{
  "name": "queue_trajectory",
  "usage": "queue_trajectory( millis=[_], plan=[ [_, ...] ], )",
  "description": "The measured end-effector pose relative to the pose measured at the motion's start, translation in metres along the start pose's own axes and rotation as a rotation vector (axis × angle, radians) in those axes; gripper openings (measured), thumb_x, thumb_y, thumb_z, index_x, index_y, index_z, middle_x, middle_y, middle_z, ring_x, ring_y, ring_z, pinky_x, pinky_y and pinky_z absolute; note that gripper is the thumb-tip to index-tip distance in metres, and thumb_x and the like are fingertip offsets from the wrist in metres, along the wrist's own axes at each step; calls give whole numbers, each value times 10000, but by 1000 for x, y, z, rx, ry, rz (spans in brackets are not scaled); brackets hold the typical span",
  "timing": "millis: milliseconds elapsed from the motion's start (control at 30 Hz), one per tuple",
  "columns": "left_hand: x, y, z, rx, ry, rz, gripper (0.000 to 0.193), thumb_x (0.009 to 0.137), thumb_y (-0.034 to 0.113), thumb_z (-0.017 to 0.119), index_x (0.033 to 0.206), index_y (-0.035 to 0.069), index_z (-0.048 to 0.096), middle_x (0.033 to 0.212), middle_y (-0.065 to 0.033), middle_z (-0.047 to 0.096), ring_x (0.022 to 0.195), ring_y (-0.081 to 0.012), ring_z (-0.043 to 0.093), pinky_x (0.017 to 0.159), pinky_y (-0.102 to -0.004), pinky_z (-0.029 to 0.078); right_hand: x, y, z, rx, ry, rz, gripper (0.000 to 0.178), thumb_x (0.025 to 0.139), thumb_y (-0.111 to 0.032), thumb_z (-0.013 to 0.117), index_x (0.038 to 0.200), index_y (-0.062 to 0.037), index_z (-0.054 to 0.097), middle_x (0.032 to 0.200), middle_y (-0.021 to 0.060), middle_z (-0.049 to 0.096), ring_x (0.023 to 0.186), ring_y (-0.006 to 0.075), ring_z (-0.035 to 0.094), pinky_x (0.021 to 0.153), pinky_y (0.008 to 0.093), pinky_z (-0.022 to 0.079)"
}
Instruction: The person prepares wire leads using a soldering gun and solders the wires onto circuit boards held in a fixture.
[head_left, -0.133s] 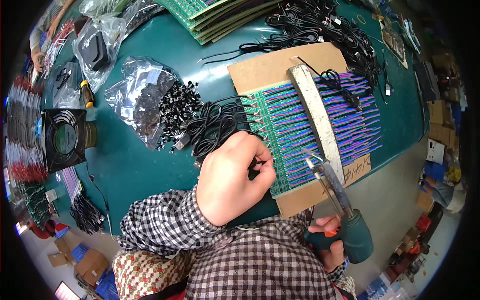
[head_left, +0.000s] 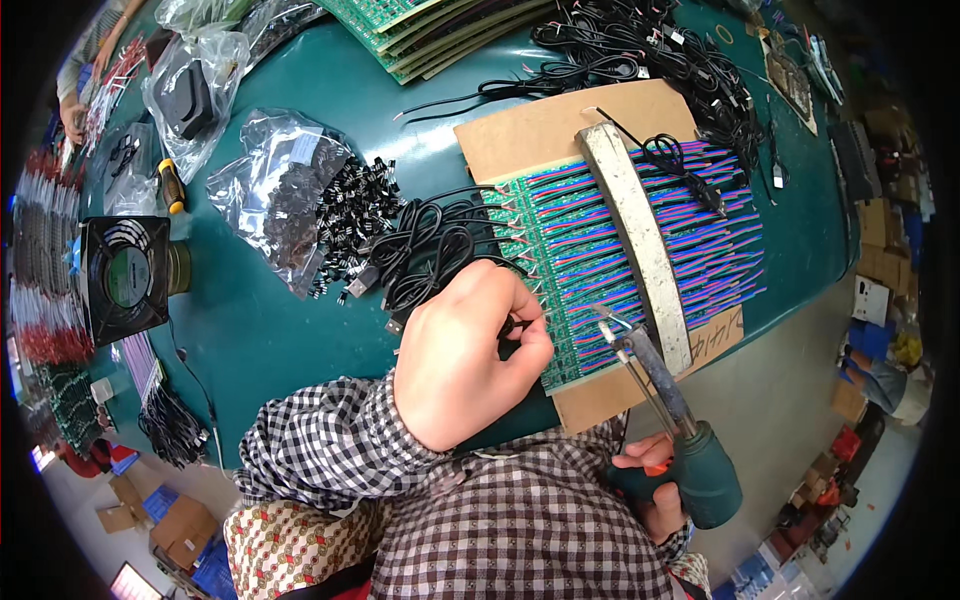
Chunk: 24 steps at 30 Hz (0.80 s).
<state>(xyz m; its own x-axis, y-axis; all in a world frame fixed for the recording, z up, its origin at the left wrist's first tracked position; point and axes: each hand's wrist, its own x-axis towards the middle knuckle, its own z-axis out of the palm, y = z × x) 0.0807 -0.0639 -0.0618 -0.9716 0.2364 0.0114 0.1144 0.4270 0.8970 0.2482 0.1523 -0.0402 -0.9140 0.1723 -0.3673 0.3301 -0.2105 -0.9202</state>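
My left hand (head_left: 468, 355) is closed in a pinch on a black cable at the left edge of a green circuit board panel (head_left: 563, 362). Most of that cable is hidden by my fingers. My right hand (head_left: 658, 505) grips the dark green handle of a soldering gun (head_left: 710, 478), whose metal tip and thin feed tube point up and left over the panel's lower part. Rows of blue, red and black wires (head_left: 580, 240) run right from the panel. Across them lies a worn metal bar (head_left: 640, 245). Coiled black cables (head_left: 430, 255) end along the panel's upper left edge.
Under the panel is a cardboard sheet (head_left: 560, 125). Left of it lie small black connectors (head_left: 355, 205) by a plastic bag (head_left: 275, 190), a screwdriver (head_left: 172, 187) and a fan (head_left: 128, 277). Stacked boards (head_left: 420, 45) and tangled black cables (head_left: 690, 75) are at the back. Another person's hand (head_left: 72, 115) shows far left.
The soldering gun's tip has shifted slightly left across the panel. My left hand has barely moved and keeps its pinch.
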Motion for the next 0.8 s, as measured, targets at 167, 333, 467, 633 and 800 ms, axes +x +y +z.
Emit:
queue_trajectory(
  millis=[167, 333, 467, 633, 800],
  plan=[
    [1, -2, 1, 12, -3, 10, 144, 711, -20, 699, 762, 30, 573, 721, -31, 531, 568, -88, 522, 455, -226, 384, -1, 2, 3, -51, 6, 4, 570, 857, -400, 682, 1124, 65, 489, 1007, 147, 538, 1004, 273, 567, 815, 416, 582],
    [1, -3, 1, -8, -22, -27, 148, 704, -28, 698, 761, 28, 573, 727, -31, 538, 573, -88, 529, 458, -224, 386, 1, 1, 1, 12, 16, 47, 527, 811, -332, 753, 1067, 59, 510, 977, 173, 582, 935, 276, 613, 824, 428, 573],
    [2, -1, -1, -15, -37, -23, 146, 703, -31, 698, 760, 28, 578, 732, -31, 540, 572, -87, 525, 460, -221, 384, 1, 3, -1, -19, 9, 21, 467, 770, -280, 805, 980, 56, 558, 920, 179, 643, 841, 265, 668, 802, 384, 569],
    [2, -2, 0, -43, -26, -43, 143, 701, -35, 695, 755, 28, 579, 733, -30, 536, 568, -82, 515, 455, -219, 373, 6, 1, -8, -346, -45, -82, 360, 781, -309, 759, 862, 6, 604, 850, 120, 682, 778, 232, 684, 686, 336, 519],
    [3, -1, -1, -19, -44, -34, 145, 696, -41, 692, 755, 28, 579, 726, -29, 529, 569, -83, 514, 455, -218, 373, 7, 2, -5, -384, -82, -119, 321, 789, -324, 746, 852, -38, 616, 850, 91, 706, 760, 226, 689, 650, 332, 481]
  ],
)
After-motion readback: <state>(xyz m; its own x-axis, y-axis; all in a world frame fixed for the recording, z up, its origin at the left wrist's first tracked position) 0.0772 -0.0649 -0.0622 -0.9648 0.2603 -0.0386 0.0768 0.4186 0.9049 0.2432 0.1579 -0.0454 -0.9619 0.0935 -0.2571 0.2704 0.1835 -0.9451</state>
